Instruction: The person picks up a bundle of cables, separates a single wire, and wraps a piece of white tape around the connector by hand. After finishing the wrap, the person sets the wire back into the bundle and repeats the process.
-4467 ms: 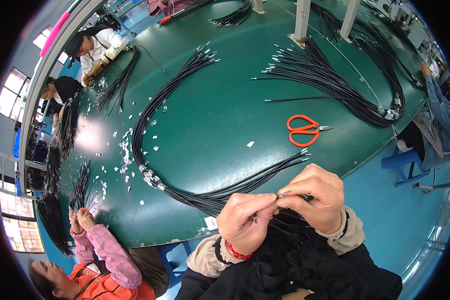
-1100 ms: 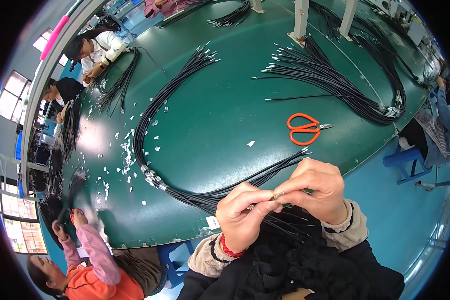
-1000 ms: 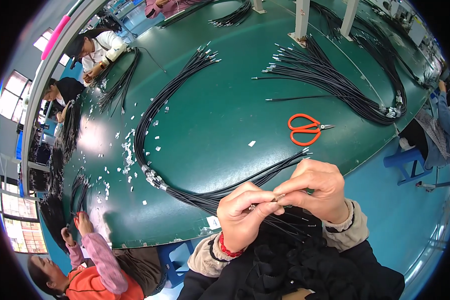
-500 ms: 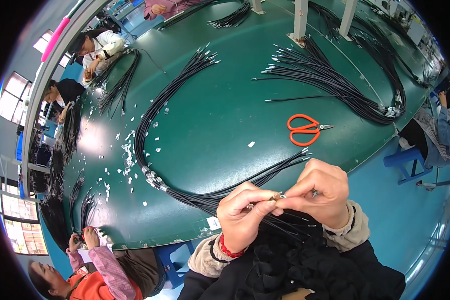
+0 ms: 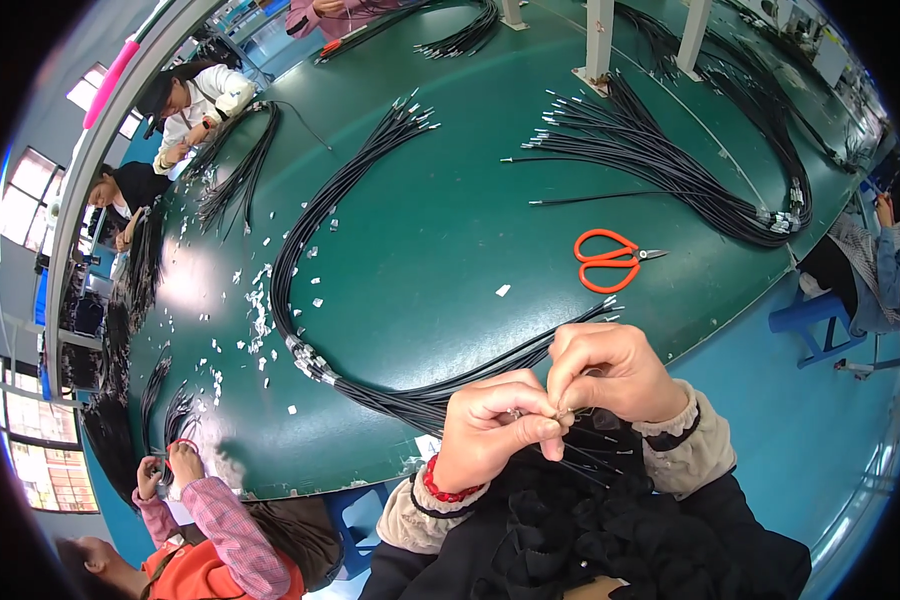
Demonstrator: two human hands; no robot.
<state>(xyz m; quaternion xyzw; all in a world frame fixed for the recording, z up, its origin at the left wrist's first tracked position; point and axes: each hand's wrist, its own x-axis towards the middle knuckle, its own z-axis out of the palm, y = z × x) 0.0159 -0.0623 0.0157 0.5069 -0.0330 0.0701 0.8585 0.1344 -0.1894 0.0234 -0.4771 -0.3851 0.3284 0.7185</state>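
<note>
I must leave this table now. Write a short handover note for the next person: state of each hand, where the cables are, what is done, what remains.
Left hand: fingertips pinched on the end of a thin black wire, at the table edge.
Right hand: pinched on the same wire end, touching the left fingertips.
Cable bundle: curves across the green table, its near end under the hands.
Orange scissors: lie untouched beyond the right hand.
Done: cannot tell; white scraps lie left of the bundle.
Left: the wire end is not yet released.

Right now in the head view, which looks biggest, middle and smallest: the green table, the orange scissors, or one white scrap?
1. green table
2. orange scissors
3. white scrap, a tiny fleck
</note>
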